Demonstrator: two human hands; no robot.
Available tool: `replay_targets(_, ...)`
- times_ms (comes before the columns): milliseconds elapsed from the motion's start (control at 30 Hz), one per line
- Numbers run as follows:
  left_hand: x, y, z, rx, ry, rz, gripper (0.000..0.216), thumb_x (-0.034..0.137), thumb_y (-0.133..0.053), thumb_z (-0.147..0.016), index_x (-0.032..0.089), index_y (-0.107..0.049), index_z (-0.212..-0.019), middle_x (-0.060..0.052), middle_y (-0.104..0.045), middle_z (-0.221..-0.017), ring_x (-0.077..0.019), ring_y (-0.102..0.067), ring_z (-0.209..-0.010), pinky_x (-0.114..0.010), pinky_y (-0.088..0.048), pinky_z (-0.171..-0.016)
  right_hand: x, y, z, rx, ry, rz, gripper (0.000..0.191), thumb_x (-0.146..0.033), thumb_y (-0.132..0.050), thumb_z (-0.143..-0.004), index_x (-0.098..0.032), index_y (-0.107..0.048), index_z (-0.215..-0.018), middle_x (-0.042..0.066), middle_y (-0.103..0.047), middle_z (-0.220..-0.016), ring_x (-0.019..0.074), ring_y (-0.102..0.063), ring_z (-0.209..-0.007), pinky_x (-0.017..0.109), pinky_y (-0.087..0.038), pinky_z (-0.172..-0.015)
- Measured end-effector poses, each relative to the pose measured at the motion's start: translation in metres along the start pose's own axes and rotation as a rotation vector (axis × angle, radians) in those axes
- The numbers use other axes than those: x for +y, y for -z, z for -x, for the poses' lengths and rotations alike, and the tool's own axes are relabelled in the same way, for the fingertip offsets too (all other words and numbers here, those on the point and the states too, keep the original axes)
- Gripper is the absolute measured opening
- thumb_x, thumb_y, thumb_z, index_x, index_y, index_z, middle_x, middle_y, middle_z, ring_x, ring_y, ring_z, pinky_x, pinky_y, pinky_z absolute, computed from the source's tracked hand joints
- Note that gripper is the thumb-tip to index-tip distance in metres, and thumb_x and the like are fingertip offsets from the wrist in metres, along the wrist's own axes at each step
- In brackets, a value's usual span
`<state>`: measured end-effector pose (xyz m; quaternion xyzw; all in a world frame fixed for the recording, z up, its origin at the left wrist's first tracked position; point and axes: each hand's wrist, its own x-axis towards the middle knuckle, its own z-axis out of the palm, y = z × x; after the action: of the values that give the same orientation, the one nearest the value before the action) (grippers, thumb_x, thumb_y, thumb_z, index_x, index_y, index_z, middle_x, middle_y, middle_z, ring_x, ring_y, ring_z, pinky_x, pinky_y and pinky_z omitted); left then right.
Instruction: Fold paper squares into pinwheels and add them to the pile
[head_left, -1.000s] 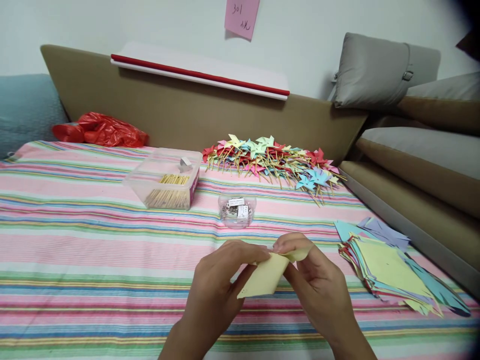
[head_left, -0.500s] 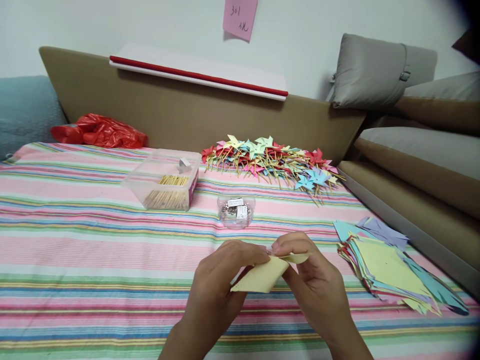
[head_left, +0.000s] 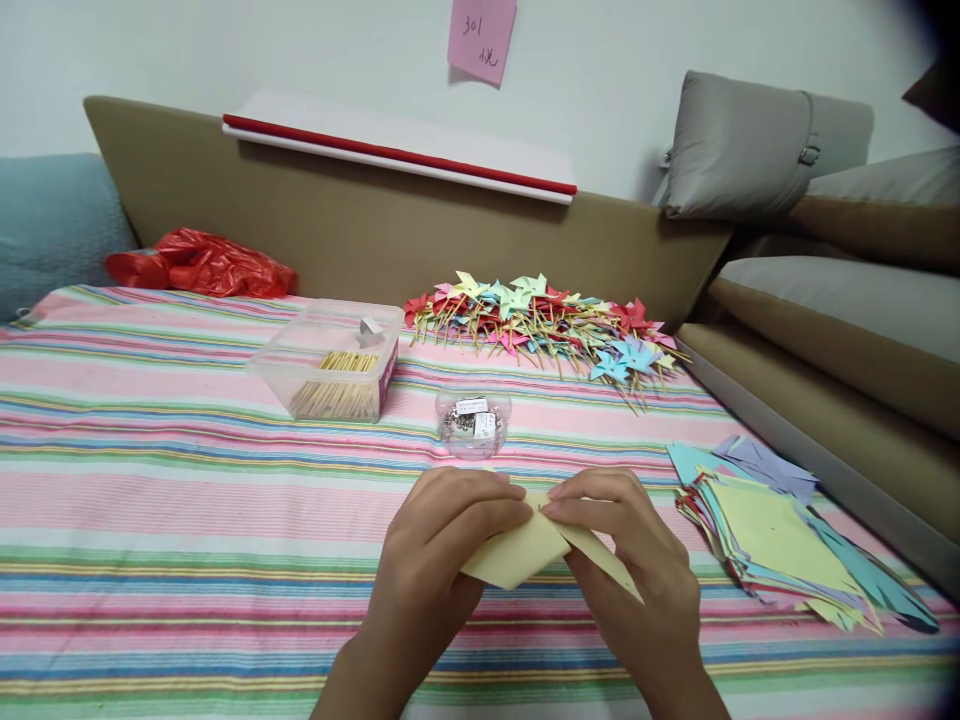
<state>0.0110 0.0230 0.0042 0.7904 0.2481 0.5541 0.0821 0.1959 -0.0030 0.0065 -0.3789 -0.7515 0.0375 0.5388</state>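
Note:
Both my hands hold a pale yellow paper square (head_left: pixel 525 552) low over the striped cloth. My left hand (head_left: pixel 435 560) pinches its folded corners at the middle from the left. From the right, my right hand (head_left: pixel 637 570) pinches the same middle point, with one flap sticking out below it. A stack of cut coloured paper squares (head_left: pixel 787 540) lies just right of my right hand. Beyond my hands stands a small clear tub (head_left: pixel 474 421) of small metal bits.
A clear box of thin wooden sticks (head_left: pixel 334 360) stands at the left-middle. Finished paper pinwheels on sticks (head_left: pixel 544 320) are piled at the back. A red plastic bag (head_left: pixel 202 265) lies far left. Sofa cushions (head_left: pixel 840 330) border the right side.
My hands have lowered slightly and drawn the paper's corners in to the middle. A flap that stuck out above my right hand now points down to the right.

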Motion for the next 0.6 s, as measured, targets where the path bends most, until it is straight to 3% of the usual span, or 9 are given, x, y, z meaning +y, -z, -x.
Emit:
replay_targets(367,-0.006,0.005,-0.002,-0.06,-0.021,-0.11,0.027,0.002,-0.057,-0.087,0.022,-0.068,-0.101,-0.006,-0.076,-0.098,-0.021,-0.069,-0.092,-0.036,-0.052,-0.082,0.001,-0.001,-0.001,-0.021,0.085,0.149,0.032,0.003,-0.06,-0.085,-0.023,-0.065,-0.104,0.006,-0.067,-0.092,0.0217,-0.06,-0.09,0.039,-0.046,-0.076)
replay_targets(467,-0.008,0.007,0.0,-0.058,-0.025,-0.144,0.038,-0.005,-0.053,-0.082,0.022,-0.067,-0.105,-0.007,-0.073,-0.104,-0.0222,-0.065,-0.099,-0.038,-0.051,-0.087,0.0,-0.005,0.006,0.047,0.161,0.264,0.039,0.004,-0.06,-0.081,-0.022,-0.067,-0.108,0.008,-0.069,-0.096,0.0247,-0.062,-0.093,0.043,-0.045,-0.079)
replay_targets(600,-0.008,0.008,0.002,0.035,-0.065,-0.265,0.041,-0.005,-0.058,-0.08,0.024,-0.067,-0.107,-0.007,-0.068,-0.105,-0.0235,-0.062,-0.1,-0.039,-0.05,-0.087,-0.001,-0.009,0.016,0.162,0.187,0.399,0.042,0.002,-0.06,-0.082,-0.025,-0.069,-0.113,0.008,-0.073,-0.102,0.0269,-0.065,-0.097,0.046,-0.043,-0.085)
